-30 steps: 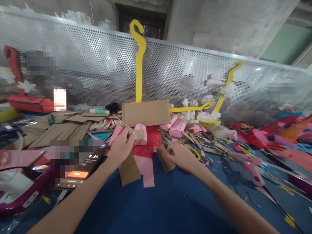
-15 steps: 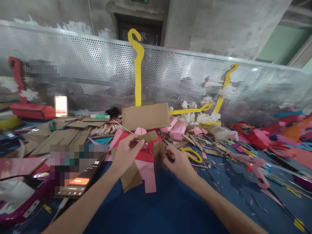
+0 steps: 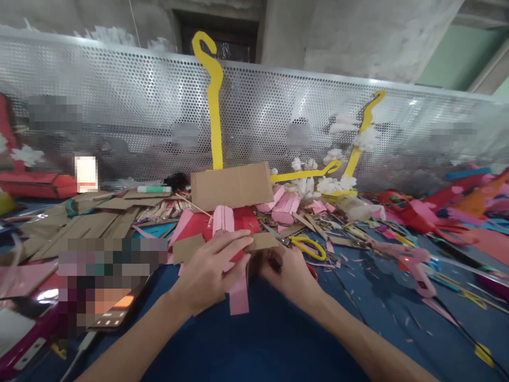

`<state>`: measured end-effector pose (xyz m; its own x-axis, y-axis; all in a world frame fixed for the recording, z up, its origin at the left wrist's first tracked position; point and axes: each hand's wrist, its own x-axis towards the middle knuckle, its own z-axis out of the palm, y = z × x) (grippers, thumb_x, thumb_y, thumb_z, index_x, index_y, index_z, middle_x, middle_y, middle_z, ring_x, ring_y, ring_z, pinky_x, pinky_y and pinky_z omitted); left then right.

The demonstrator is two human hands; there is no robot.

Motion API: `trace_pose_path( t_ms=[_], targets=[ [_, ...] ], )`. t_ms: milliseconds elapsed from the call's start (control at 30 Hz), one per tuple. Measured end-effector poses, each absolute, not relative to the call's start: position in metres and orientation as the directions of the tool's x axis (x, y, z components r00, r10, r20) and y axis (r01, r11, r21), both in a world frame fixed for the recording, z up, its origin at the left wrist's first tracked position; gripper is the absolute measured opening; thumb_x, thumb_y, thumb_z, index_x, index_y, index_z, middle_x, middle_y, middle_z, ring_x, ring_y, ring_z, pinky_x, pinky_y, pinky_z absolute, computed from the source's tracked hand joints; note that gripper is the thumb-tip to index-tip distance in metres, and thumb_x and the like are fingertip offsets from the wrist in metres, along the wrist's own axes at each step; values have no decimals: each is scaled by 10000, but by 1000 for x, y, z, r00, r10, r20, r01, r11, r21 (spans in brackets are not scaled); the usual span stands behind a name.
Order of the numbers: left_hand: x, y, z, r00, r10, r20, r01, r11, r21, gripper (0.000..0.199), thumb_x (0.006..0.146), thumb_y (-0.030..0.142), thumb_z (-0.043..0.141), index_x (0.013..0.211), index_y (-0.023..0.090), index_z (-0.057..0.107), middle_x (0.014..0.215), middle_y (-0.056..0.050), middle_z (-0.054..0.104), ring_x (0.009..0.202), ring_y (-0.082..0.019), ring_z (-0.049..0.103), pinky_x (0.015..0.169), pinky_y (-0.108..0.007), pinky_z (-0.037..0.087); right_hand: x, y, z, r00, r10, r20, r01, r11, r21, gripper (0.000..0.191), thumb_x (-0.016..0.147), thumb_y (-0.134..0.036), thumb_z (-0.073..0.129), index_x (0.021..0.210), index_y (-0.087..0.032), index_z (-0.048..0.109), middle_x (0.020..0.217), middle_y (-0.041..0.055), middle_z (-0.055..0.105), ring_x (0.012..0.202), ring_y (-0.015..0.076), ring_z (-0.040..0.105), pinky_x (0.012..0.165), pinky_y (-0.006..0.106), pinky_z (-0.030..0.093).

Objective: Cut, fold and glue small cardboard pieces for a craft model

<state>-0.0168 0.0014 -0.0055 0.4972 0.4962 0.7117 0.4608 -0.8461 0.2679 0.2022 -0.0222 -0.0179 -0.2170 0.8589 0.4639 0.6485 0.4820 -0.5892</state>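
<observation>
Both my hands meet over the middle of the blue surface. A small brown cardboard piece (image 3: 260,241) spans between them. My left hand (image 3: 212,265) presses its fingers on the left end of that piece. Closed fingers of my right hand (image 3: 292,270) grip a darker cardboard piece just below, partly hidden. Pink paper (image 3: 239,294) and red paper (image 3: 242,217) lie under and behind my left hand, beside a rolled pink piece (image 3: 223,220). Behind them a larger cardboard box shape (image 3: 233,185) stands with a tall yellow paper hook (image 3: 214,106) rising at its back.
Yellow-handled scissors (image 3: 308,246) lie right of my right hand. A pink glue gun (image 3: 417,268) with its cord is further right. At left are a phone (image 3: 119,313) and cardboard sheets (image 3: 91,228). A perforated metal panel (image 3: 258,101) stands behind.
My hands have come closer together, and the small cardboard piece now sits between them. My left hand has moved down over the papers. The view has shifted slightly to the right.
</observation>
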Motion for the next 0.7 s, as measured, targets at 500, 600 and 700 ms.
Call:
trace_pose_path(
  t_ms=[500,600,700],
  targets=[
    [-6,-7,-5,468,656,591,311,-749,585,188,981,245,603,1163,262,557,1177,-52,637,1116,-213,611,972,-367,504,207,-31,-11,-185,830,526,267,558,-786,497,992,-352,605,1449,-287,424,1329,97,570,1100,230,623,842,332,544],
    [-7,-6,-10,493,740,457,151,-590,793,312,976,296,622,1264,279,503,1230,-76,610,1126,-228,623,942,-382,544,211,-29,-8,-229,810,539,293,586,-756,306,984,-328,634,1286,-287,610,1241,69,617,1108,226,616,876,325,527],
    [-7,-3,-12,560,786,262,-21,-303,953,579,947,351,682,1436,321,374,1314,-94,603,1140,-237,643,918,-383,562,212,-27,-6,-236,823,517,237,565,-791,291,967,-329,665,1252,-276,642,1222,66,632,1071,215,631,863,313,537]
  ],
)
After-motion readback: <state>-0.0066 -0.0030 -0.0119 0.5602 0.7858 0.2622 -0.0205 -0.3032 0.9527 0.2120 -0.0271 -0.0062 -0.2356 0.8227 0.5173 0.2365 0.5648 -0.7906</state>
